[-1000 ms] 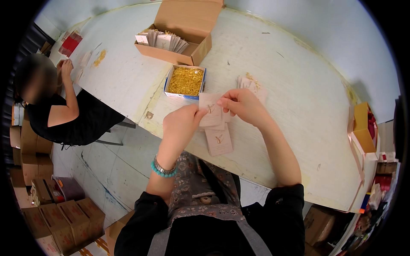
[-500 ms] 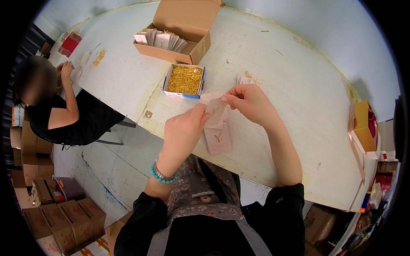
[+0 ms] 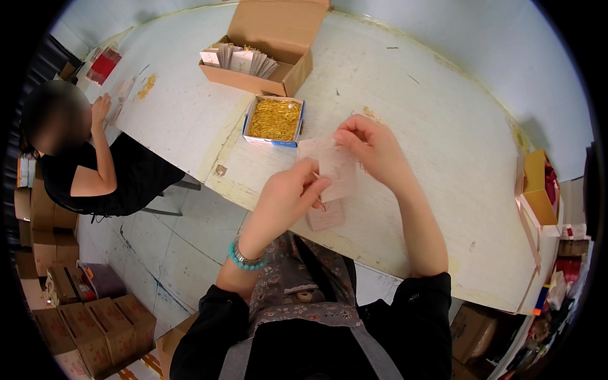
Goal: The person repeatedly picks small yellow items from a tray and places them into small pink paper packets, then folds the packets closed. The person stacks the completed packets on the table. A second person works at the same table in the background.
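A pale pink card (image 3: 337,176), blurred by motion, is held up over the table's near edge. My left hand (image 3: 291,195) pinches at its left side, with thumb and forefinger together. At its upper edge, my right hand (image 3: 370,147) has thumb and fingertips closed on the card; any small piece in them is too small to make out. Below the held card lies a stack of similar cards (image 3: 325,217), partly covered. Beyond my left hand stands a small blue-and-white box (image 3: 271,140) full of thin gold metal pieces (image 3: 275,119), perhaps pins.
An open brown carton (image 3: 294,81) holds a row of cards (image 3: 240,60). A few gold pieces (image 3: 370,113) lie past my right hand. At left, a co-worker (image 3: 82,164) sits at the table. A yellow box (image 3: 538,190) stands at the right edge; cartons (image 3: 95,329) fill the lower-left floor.
My left hand has moved right and slightly down along the card. The held card has shifted right and now faces differently. The co-worker's hands have moved slightly.
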A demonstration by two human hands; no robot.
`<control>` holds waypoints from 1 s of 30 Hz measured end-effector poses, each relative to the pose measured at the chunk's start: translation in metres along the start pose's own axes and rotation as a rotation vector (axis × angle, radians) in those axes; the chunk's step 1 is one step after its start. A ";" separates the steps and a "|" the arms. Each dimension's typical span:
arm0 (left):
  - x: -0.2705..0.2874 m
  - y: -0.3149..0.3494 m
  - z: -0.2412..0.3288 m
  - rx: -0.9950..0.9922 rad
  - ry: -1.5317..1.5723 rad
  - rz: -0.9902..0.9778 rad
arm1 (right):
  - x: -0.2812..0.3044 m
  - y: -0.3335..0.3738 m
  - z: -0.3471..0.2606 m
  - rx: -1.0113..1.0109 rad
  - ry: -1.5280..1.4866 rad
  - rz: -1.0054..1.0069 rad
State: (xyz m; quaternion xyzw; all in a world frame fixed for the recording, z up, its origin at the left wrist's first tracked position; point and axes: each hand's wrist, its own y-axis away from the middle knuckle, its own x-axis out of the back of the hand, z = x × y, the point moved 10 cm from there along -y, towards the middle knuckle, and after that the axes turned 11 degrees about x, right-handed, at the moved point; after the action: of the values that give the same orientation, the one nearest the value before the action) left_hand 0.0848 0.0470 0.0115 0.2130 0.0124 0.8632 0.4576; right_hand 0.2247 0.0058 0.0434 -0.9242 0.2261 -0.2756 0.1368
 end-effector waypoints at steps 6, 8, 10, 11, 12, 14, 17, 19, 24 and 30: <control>-0.004 0.004 -0.015 0.003 -0.084 -0.011 | 0.049 0.000 0.054 -0.274 0.074 0.016; 0.005 0.007 -0.026 0.008 -0.081 0.059 | 0.061 -0.005 0.047 0.012 0.449 0.099; 0.013 0.010 -0.035 0.025 -0.055 0.111 | 0.055 -0.008 0.033 0.262 0.667 0.196; 0.016 0.011 -0.038 0.039 -0.031 0.130 | 0.046 -0.012 0.021 0.369 0.696 0.252; 0.019 0.013 -0.041 0.053 -0.007 0.148 | 0.035 -0.015 0.008 0.476 0.724 0.309; 0.021 0.013 -0.045 0.029 0.005 0.175 | -0.018 -0.033 0.006 0.527 0.625 0.152; 0.027 0.017 -0.041 -0.005 -0.013 0.213 | -0.094 -0.059 0.003 0.457 0.680 -0.114; 0.032 0.021 -0.040 -0.020 -0.026 0.245 | -0.123 -0.070 0.013 0.389 0.775 -0.236; 0.044 0.024 -0.048 -0.047 -0.012 0.328 | -0.108 -0.080 0.007 0.435 0.628 -0.079; 0.045 0.018 -0.045 -0.085 -0.001 0.355 | -0.087 -0.078 0.031 0.170 0.294 -0.109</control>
State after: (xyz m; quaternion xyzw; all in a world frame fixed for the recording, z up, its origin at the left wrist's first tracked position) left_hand 0.0317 0.0799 -0.0096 0.1925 -0.0623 0.9301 0.3064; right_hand 0.2036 0.1199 0.0088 -0.8699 0.1693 -0.4330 0.1648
